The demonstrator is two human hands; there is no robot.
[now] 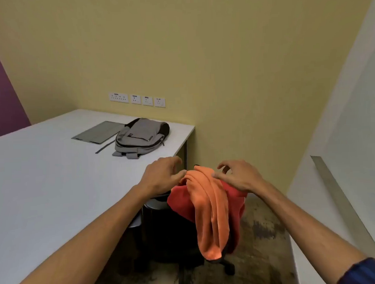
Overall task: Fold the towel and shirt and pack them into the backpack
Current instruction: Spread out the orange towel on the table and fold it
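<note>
Two bare hands reach forward over the back of a dark office chair (165, 230) that stands beside the white counter (43, 182). An orange, soft, ribbed-looking towel (209, 210) hangs in long vertical folds over the chair back, on top of a red, smoother fabric shirt (233, 196) draped beneath it.

Left hand (162, 178): fingers loosely curled and spread, thumb tip at or just beside the upper left edge of the towel. No closed grip visible. Right hand (238, 176): fingers spread and bent, thumb tip touching the towel's upper right edge, the palm above the shirt. It is not clamped on either cloth. The top of the towel lies between the two hands.

The towel narrows at the top and widens toward its rounded lower hem, which hangs well below the shirt. The shirt bunches out to both sides of the towel.

A grey woven fabric backpack with dark trim (141, 136) lies flat on the far right part of the counter, well apart from the hands, zippers shut as far as can be seen, one strap trailing to the left. Just beside it on the left lies a flat grey rectangular sleeve (99, 132), touching or nearly touching the backpack. The counter surface is smooth and matte.
</note>
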